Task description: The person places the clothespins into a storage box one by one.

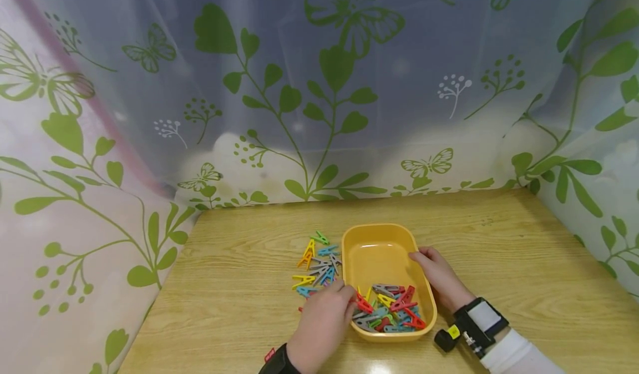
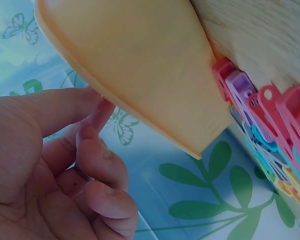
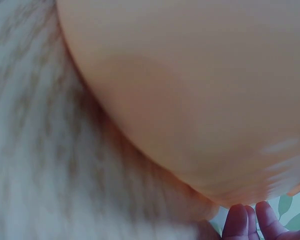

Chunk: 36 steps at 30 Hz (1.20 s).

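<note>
So the yellow tray (image 1: pixel 381 254) is sitting mid-table (image 1: pixel 499 241), with a heap of colourful clothespins (image 1: pixel 391 310) filling its near end while the far end is showing bare. More loose pegs (image 1: pixel 317 266) are lying just left of it. The left hand (image 1: pixel 321 324) is hovering at the tray's left rim, fingers curling, looks like they're pinching nothing, hard to tell. The right hand (image 1: pixel 441 277) is resting relaxed fingers on the right rim.

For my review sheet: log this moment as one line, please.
left hand: at tray's left rim, by clips | right hand: touching yellow tray right rim | clips in tray near end | loose clips on table
</note>
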Each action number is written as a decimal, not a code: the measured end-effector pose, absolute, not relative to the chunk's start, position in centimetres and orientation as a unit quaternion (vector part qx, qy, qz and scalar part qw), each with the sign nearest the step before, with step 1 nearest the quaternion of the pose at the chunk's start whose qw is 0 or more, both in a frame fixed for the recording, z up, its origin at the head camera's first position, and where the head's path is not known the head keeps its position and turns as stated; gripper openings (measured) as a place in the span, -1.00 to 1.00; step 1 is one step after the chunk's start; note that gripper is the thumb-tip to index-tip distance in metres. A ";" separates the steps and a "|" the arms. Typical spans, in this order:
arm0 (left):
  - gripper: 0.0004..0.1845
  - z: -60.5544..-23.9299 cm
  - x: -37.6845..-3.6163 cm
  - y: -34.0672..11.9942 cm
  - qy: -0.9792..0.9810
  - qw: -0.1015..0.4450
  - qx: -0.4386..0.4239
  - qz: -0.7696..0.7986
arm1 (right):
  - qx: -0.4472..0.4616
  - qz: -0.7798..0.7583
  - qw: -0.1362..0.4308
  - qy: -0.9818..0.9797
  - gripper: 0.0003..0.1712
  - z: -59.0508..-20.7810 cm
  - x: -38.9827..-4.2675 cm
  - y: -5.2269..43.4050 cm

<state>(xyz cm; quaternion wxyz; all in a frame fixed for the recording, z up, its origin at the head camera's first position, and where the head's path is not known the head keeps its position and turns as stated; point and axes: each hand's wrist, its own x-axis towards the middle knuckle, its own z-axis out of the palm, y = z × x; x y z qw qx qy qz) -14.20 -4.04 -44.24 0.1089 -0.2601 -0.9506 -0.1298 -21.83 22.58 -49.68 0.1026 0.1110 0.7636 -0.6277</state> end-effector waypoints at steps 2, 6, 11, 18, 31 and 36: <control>-0.90 -44.1 -14.3 -4.3 -0.950 0.113 -0.256 -0.141 | 0.112 -0.629 0.101 0.762 -0.30 -49.8 -21.9 22.6; -0.89 -43.7 -14.6 -5.1 -0.950 0.116 -0.235 -0.167 | 0.113 -0.630 0.100 0.762 -0.30 -49.8 -21.9 22.6; -0.91 -43.3 -15.5 -6.8 -0.953 0.140 -0.207 -0.170 | 0.112 -0.628 0.101 0.763 -0.30 -49.8 -22.0 22.6; -0.90 -43.5 -16.8 -9.5 -0.962 0.141 -0.163 -0.166 | 0.112 -0.632 0.105 0.760 -0.28 -49.8 -21.9 22.6; -0.84 -45.5 -17.0 -11.6 -0.982 0.059 -0.145 -0.108 | 0.109 -0.629 0.105 0.763 -0.28 -49.7 -21.9 22.7; -0.86 -46.3 -16.7 -12.3 -0.979 0.039 -0.172 -0.103 | 0.113 -0.628 0.112 0.762 -0.27 -49.8 -21.9 22.7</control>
